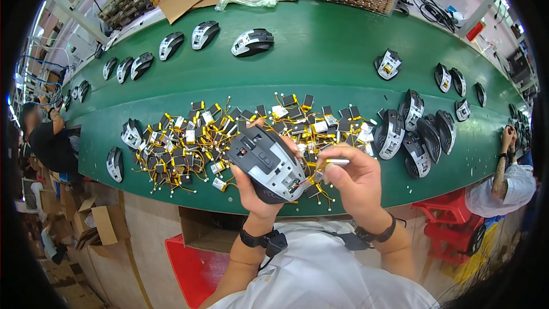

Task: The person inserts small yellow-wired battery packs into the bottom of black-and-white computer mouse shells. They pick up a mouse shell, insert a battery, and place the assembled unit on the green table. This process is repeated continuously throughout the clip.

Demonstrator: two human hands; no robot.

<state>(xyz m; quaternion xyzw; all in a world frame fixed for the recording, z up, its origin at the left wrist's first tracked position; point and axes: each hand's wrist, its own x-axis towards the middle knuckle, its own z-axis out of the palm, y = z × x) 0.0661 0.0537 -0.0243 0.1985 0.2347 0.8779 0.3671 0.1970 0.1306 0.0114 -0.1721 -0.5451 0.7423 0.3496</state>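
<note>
My left hand is wrapped round a black and grey computer mouse, its open shell tilted with bare slots and cut-outs on top. Just right of it, my right hand pinches a small flat battery between thumb and forefinger. Thin wires run near the mouse's lower right end; whether they join the battery to it I cannot tell. Behind and beside my hands lies a heap of small wired batteries with yellow tape and white connectors.
Several mice are clustered right of the heap, and more stand along the green bench. A red bin is below its front edge. One person sits far left, another far right by red stools.
</note>
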